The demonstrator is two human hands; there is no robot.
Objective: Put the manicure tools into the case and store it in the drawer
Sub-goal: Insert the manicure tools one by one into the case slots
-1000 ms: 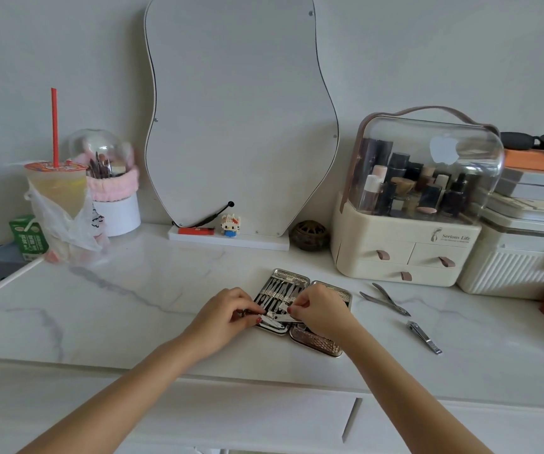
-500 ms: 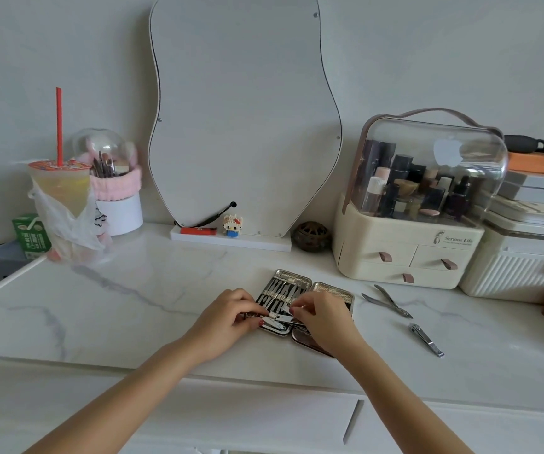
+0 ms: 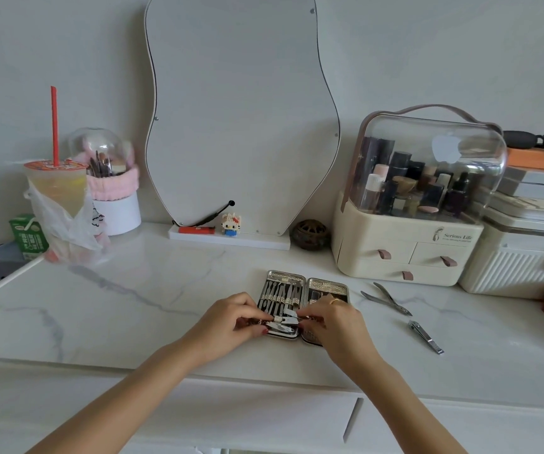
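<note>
White marble-patterned worktop (image 3: 107, 309) against a pale wall, items as follows. Manicure case (image 3: 300, 299): open flat, toward the front edge, right of centre; left half holds a row of steel tools under straps, right half partly covered. Small steel tool (image 3: 285, 320): lies across the near end of the case's left half, pinched at either end by both hands. Left hand (image 3: 228, 322): fingers curled, tips on the tool's left end, forearm reaching in from the lower left over the front edge. Right hand (image 3: 333, 322): fingers curled on the tool's right end, ring on one finger, resting over the near part of the case's right half and hiding it. Nippers (image 3: 386, 298): loose on the worktop just right of the case, handles spread. Nail clipper (image 3: 425, 336): loose, nearer the front edge, apart from the nippers. Cosmetics organiser (image 3: 408, 253): cream, three drawers, clear domed lid, at the back edge right. Wavy mirror (image 3: 241, 109): back centre. Brush pot (image 3: 113, 198), iced drink (image 3: 58, 188) in a plastic bag: back left corner. Front drawer (image 3: 264, 417): below the worktop edge, closed.
</note>
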